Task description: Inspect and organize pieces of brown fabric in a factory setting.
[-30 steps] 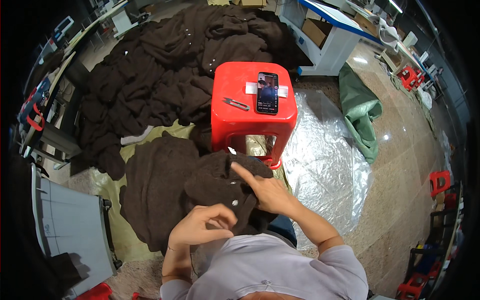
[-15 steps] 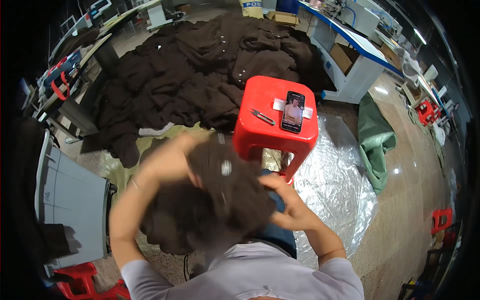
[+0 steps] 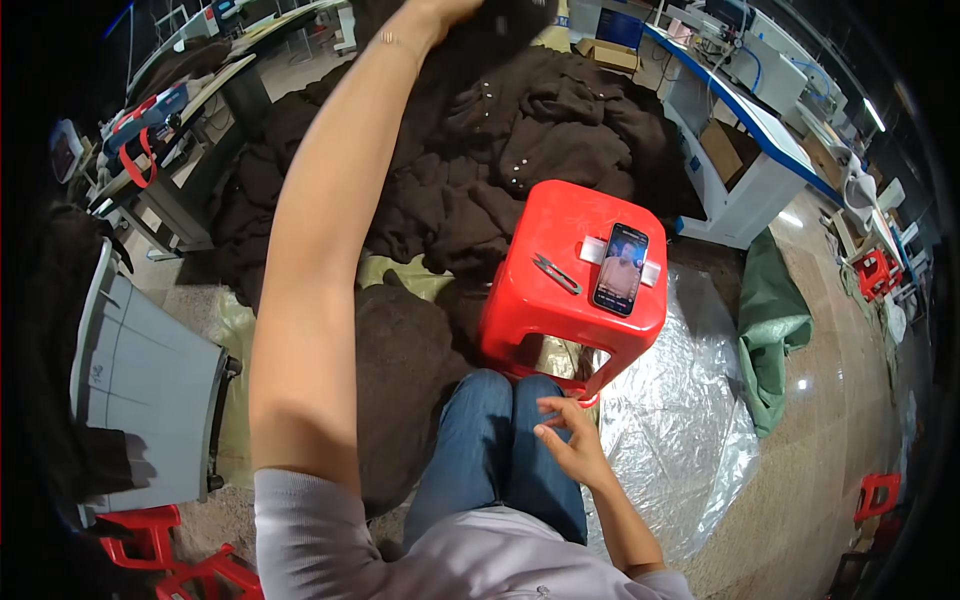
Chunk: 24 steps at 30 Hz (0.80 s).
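My left arm stretches far forward to the top edge of the head view. There my left hand [image 3: 445, 12] holds a dark brown knit garment [image 3: 500, 40] above the pile; its fingertips are partly hidden by the cloth and frame edge. Over my lap hovers my right hand [image 3: 574, 445], fingers apart and holding nothing. The large heap of dark brown garments [image 3: 560, 140], dotted with small white buttons, spreads across the floor ahead. More brown cloth [image 3: 400, 370] lies beside my left knee.
On a red plastic stool [image 3: 545, 220] before me rest thread snips [image 3: 556, 274] and a lit phone [image 3: 621, 270]. A grey bin [image 3: 150, 370] stands at the left. Shiny plastic sheeting [image 3: 680, 400] and green cloth [image 3: 772, 330] lie right. Worktables [image 3: 730, 110] flank the pile.
My left hand has swung from my lap forward to the far pile, carrying the brown garment. My right hand has come off the cloth and moved slightly inward. The view has shifted.
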Each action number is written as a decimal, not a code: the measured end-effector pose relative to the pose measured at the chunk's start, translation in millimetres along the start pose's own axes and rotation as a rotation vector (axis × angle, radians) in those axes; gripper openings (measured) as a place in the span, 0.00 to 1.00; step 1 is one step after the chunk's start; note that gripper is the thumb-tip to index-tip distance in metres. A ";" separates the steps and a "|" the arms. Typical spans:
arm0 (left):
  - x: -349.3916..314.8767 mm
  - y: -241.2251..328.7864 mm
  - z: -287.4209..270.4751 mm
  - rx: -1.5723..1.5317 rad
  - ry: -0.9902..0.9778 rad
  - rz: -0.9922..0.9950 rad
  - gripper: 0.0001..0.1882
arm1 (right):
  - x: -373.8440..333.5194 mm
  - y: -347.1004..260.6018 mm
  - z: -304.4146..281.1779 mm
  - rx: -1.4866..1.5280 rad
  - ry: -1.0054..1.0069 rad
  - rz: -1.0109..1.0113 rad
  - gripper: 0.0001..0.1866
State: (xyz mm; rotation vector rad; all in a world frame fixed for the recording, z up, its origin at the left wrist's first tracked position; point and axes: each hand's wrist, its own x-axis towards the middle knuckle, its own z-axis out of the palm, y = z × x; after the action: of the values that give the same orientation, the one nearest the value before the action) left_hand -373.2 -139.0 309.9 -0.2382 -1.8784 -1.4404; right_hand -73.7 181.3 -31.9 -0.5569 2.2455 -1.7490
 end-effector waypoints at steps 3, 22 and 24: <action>-42.9 -69.9 -13.1 0.132 -0.442 -0.275 0.17 | -2.2 12.9 6.6 -0.044 -0.032 0.017 0.21; -612.2 -112.6 -207.9 1.135 0.097 -0.701 0.46 | -43.8 9.9 80.0 -0.313 -0.648 0.048 0.19; -623.3 -113.8 -217.7 1.146 0.230 -0.829 0.36 | -45.6 5.8 83.5 -0.351 -0.672 0.091 0.19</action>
State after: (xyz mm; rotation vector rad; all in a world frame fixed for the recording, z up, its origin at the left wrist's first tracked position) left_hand 99.6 -197.6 -161.1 1.2988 -2.3680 -0.5332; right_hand 0.9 129.5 -60.7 -0.9277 2.0254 -0.9190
